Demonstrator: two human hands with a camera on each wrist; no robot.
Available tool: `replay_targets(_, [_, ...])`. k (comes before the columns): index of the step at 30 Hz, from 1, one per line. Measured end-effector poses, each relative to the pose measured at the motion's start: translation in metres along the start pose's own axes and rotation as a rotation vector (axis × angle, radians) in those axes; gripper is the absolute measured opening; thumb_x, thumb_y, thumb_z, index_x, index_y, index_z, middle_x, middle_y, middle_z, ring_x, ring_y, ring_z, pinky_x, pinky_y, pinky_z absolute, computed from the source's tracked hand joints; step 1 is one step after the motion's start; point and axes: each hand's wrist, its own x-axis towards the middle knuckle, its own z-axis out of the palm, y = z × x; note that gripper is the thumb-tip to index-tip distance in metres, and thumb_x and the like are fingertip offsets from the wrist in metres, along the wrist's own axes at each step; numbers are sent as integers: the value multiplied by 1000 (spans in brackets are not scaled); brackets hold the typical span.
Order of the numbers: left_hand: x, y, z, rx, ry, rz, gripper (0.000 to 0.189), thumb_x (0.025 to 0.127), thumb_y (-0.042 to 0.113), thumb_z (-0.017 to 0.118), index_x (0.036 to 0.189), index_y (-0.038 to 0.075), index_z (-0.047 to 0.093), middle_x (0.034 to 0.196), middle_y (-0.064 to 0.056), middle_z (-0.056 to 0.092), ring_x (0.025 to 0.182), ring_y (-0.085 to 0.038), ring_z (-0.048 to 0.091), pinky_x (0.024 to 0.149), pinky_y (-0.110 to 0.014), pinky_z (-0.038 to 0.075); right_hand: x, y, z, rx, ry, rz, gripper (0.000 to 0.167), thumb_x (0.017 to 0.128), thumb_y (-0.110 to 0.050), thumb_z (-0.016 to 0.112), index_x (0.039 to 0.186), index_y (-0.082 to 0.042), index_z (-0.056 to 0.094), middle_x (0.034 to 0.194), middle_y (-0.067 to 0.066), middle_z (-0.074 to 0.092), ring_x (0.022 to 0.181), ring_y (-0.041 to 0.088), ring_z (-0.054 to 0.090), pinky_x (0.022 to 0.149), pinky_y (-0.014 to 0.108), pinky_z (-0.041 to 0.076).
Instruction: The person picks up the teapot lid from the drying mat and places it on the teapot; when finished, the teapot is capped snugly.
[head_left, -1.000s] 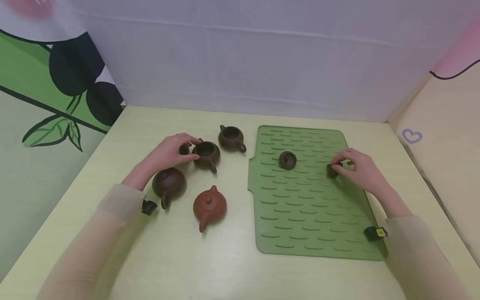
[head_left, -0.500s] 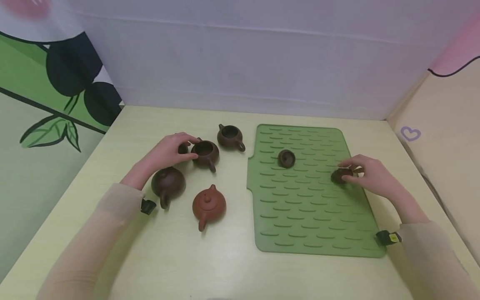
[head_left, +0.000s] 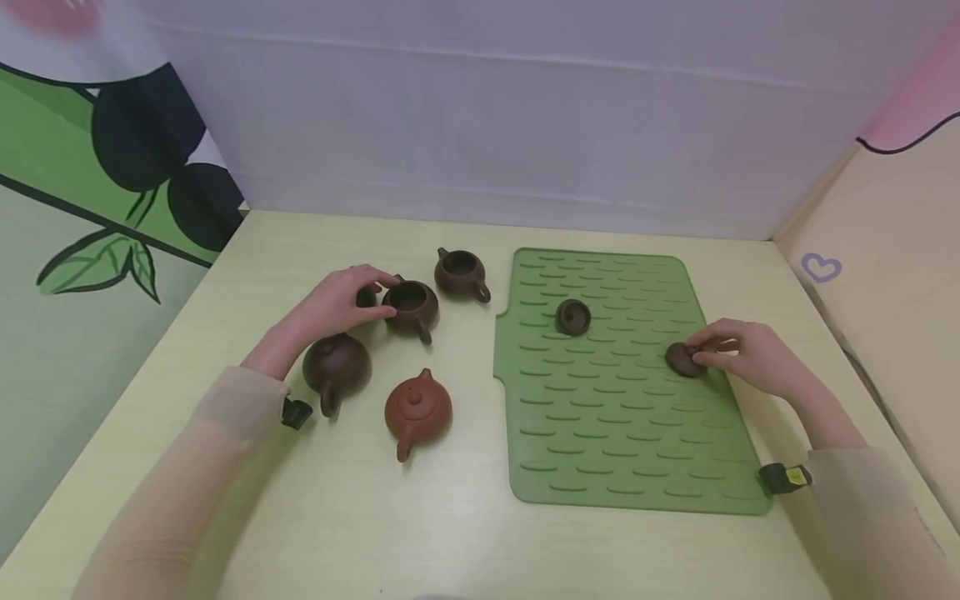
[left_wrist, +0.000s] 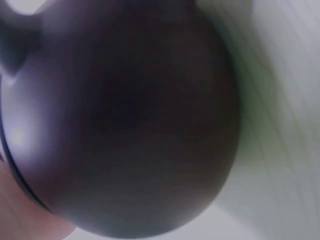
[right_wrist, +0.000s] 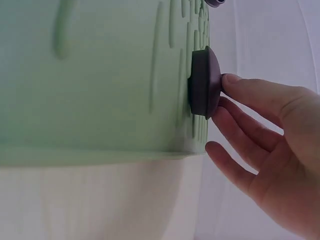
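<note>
My left hand [head_left: 337, 304] grips the side of a dark brown teapot [head_left: 427, 310], which stands without a lid, its thumb and fingertips at the body. Behind that hand a dark round piece [head_left: 366, 297] is mostly hidden. Over on the green mat [head_left: 600, 450], my right hand [head_left: 750, 357] pinches the knob of a dark teapot lid [head_left: 681, 360]. In the right wrist view this lid [right_wrist: 202, 85] sits rim-down right at the mat. Another lid [head_left: 573, 317], knob upward, lies farther left on the mat. A dark teapot body [left_wrist: 130, 125] fills the left wrist view.
Below the left wrist stands a dark teapot [head_left: 337, 371] with its lid on. A reddish lidded teapot [head_left: 418, 408] is nearer the front. At the back, a second lidless dark teapot [head_left: 460, 275] stands left of the mat. A white curtain [head_left: 480, 125] hangs behind the table.
My right hand has moved right and nearer with the lid, turning it so its knob faces the hand and its rim is down on the mat. The left hand keeps its place.
</note>
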Motion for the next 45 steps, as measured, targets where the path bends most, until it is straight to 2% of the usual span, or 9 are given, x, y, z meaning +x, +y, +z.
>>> replay_targets(3, [-2, 0, 0, -14, 3, 0, 48, 89, 26, 75, 131, 9, 61, 131, -13, 62, 112, -32, 63, 96, -49, 49, 5, -2, -2, -31, 21, -68, 19, 86, -9, 75, 105, -14, 74, 98, 1, 75, 85, -11, 59, 81, 29, 57])
replay_targets(10, [-2, 0, 1, -40, 3, 1, 47, 90, 27, 73, 132, 9, 60, 132, -14, 62, 110, -32, 64, 95, -50, 50, 25, -23, -8, -35, 21, -132, 18, 89, -10, 72, 107, -16, 74, 102, 0, 75, 88, -8, 60, 82, 27, 56])
replay_targets(18, [1, 0, 4, -32, 7, -5, 47, 90, 27, 74, 131, 9, 61, 132, -13, 62, 112, -31, 63, 97, -49, 49, 67, -63, -6, -4, 3, -167, 21, 90, -11, 72, 110, -16, 74, 107, 1, 74, 96, 14, 67, 88, 40, 55])
replay_targets(20, [1, 0, 4, -6, 14, 5, 48, 90, 28, 74, 131, 9, 61, 133, -14, 62, 118, -33, 60, 104, -53, 44, 78, -75, -5, 18, 0, -198, 21, 90, -11, 71, 111, -16, 74, 108, 2, 74, 97, 18, 67, 89, 42, 55])
replay_targets(23, [1, 0, 5, 59, 33, -16, 50, 88, 35, 74, 132, 13, 62, 133, -12, 64, 127, -36, 52, 116, -64, 21, 94, -93, -4, 67, -4, -230, 22, 90, -12, 72, 111, -17, 73, 107, 1, 74, 98, 18, 67, 90, 41, 55])
replay_targets(25, [-1, 0, 5, 96, 46, -40, 53, 87, 39, 75, 132, 15, 62, 131, -11, 65, 131, -38, 47, 116, -71, 5, 104, -105, -3, 95, -7, -250, 22, 90, -13, 72, 112, -17, 73, 107, 2, 73, 98, 18, 67, 91, 40, 54])
replay_targets(27, [-2, -1, 6, 112, 58, -75, 53, 85, 41, 76, 131, 16, 64, 129, -10, 67, 133, -38, 44, 114, -74, -5, 113, -116, -2, 121, -2, -260, 22, 90, -13, 72, 112, -16, 73, 107, 2, 73, 99, 17, 67, 92, 39, 54])
replay_targets(39, [-4, -7, 15, 74, 99, -83, 47, 83, 36, 79, 125, 17, 68, 130, -9, 67, 140, -37, 38, 114, -74, -7, 171, -169, 15, 252, 109, -328, 23, 90, -18, 74, 113, -13, 73, 112, 5, 73, 99, 16, 67, 89, 35, 56])
replay_targets(45, [-2, -10, 17, 54, 120, -59, 46, 82, 36, 80, 124, 19, 70, 127, -5, 69, 143, -37, 35, 114, -74, -10, 189, -191, 34, 328, 148, -351, 23, 90, -16, 73, 113, -12, 74, 111, 5, 72, 100, 15, 66, 89, 32, 56])
